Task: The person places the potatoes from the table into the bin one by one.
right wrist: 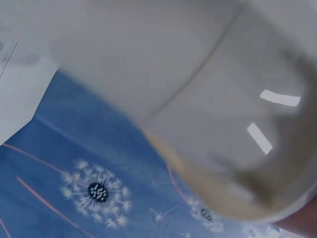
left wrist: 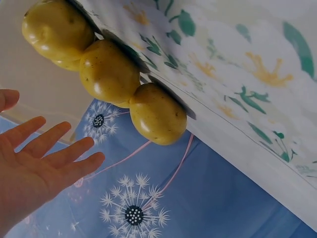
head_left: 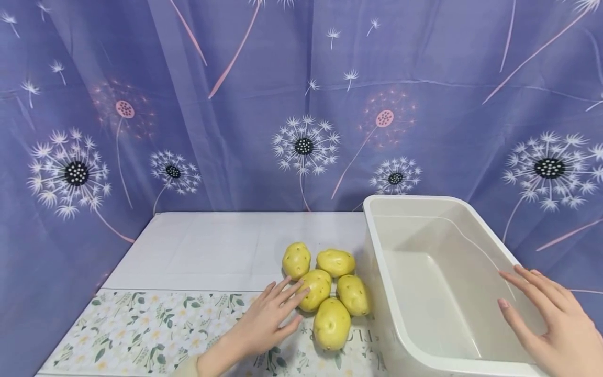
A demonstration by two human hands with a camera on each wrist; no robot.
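Observation:
Several yellow potatoes point(head_left: 332, 324) lie clustered on the table, left of a deep off-white plastic bin point(head_left: 391, 293). My left hand point(head_left: 270, 317) is spread beside the cluster, its fingertips overlapping the middle potato point(head_left: 316, 289) in the head view. In the left wrist view that same hand point(left wrist: 37, 166) shows a gap between its straight fingers and the potatoes point(left wrist: 109, 72). Over the bin's right side is my right hand point(head_left: 556, 319), fingers extended and holding nothing. The bin's wall point(right wrist: 163, 49) fills much of the right wrist view, blurred, with most of the hand hidden.
A white table surface point(head_left: 212, 246) carries a floral cloth point(head_left: 141, 330) along its front. Purple-blue curtains point(head_left: 245, 131) with dandelion prints hang behind and at both sides. The bin's near-left rim stands close to the potatoes.

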